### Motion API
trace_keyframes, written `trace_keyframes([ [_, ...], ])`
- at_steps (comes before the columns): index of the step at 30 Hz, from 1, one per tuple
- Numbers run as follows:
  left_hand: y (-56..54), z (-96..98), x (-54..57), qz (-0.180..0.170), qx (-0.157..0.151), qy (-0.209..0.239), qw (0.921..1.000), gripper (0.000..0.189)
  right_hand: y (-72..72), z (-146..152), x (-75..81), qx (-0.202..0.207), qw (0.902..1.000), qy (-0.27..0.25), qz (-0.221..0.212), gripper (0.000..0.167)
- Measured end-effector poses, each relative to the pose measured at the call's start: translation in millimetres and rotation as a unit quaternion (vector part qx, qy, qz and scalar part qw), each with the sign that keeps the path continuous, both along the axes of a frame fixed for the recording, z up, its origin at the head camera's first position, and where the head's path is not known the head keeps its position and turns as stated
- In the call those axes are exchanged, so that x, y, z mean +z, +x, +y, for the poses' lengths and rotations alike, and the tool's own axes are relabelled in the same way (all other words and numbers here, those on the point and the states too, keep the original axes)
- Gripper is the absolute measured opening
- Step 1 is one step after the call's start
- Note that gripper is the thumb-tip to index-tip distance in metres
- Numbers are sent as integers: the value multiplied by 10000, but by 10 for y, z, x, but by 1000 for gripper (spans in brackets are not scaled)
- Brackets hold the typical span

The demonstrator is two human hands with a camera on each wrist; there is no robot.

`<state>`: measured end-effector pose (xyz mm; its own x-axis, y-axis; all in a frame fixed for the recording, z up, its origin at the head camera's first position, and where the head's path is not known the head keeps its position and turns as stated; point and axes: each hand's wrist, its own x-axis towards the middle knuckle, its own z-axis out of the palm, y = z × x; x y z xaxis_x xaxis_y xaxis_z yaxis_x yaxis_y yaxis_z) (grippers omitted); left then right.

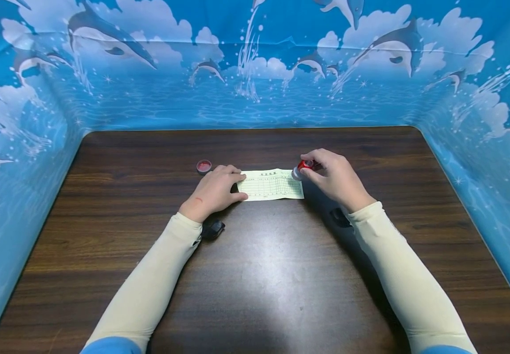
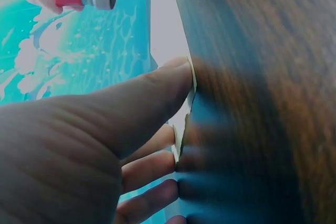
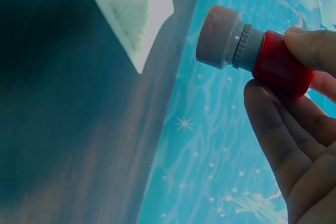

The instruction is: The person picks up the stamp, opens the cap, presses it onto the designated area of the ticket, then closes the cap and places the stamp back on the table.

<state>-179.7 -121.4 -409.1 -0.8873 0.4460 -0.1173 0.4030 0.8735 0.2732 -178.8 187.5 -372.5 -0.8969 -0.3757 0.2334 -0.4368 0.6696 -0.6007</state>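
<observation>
A pale green printed slip of paper [image 1: 270, 186] with a ruled table lies on the dark wooden table. My left hand [image 1: 216, 191] rests on its left end, thumb and fingertips pressing the edge down. In the left wrist view, the thumb [image 2: 152, 90] lies right along the paper's edge. My right hand [image 1: 336, 177] pinches a round stamp [image 3: 283, 64] by its red handle, thumb on one side and fingers on the other. The stamp's grey-white head [image 3: 218, 36] points away from the fingers, tilted, and overlaps the slip's upper right corner in the head view.
A small round red cap or ink pad [image 1: 203, 166] sits on the table just beyond the left hand. Blue dolphin-print sheeting [image 1: 255, 98] rises around the table's [image 1: 148, 147] back and sides. A black wrist camera [image 1: 213, 230] hangs under the left wrist.
</observation>
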Motion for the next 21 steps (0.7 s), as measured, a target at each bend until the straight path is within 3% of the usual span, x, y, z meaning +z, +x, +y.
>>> trace_keyframes([
  [13, 18, -3, 0, -28, 43, -36, 10000, 63, 38, -86, -195, 308, 9990, 319, -67, 27],
  [21, 2, 5, -4, -1, 18, -32, 10000, 63, 49, -111, -232, 334, 9985, 425, -50, 25],
])
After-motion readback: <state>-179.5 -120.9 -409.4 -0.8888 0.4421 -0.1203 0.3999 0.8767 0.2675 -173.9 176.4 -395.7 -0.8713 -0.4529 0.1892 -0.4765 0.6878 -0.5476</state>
